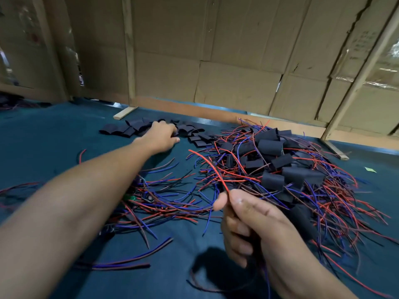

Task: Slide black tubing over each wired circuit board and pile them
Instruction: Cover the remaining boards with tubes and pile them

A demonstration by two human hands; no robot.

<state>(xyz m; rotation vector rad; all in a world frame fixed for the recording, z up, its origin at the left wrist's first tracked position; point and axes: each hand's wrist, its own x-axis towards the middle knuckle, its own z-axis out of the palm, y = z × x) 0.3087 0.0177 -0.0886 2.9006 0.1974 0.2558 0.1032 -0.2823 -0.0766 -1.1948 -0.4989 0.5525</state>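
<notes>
My left hand [160, 134] reaches far across the blue table and lies on a scatter of short flat black tubing pieces [131, 128]; its fingertips are hidden, so a grip cannot be made out. My right hand [244, 221] is near me and grips a bundle of wires, with a red wire [210, 167] rising from between thumb and forefinger. The board on those wires is hidden inside the fist. To the right lies a pile of sleeved boards [280, 162] tangled in red, blue and brown wires. Bare wired boards [149, 197] lie under my left forearm.
The table [54, 134] is covered in dark blue cloth. Cardboard walls [216, 61] with wooden battens close off the far side. A loose wood strip [125, 113] lies at the back. Stray wires [121, 263] lie near the front edge.
</notes>
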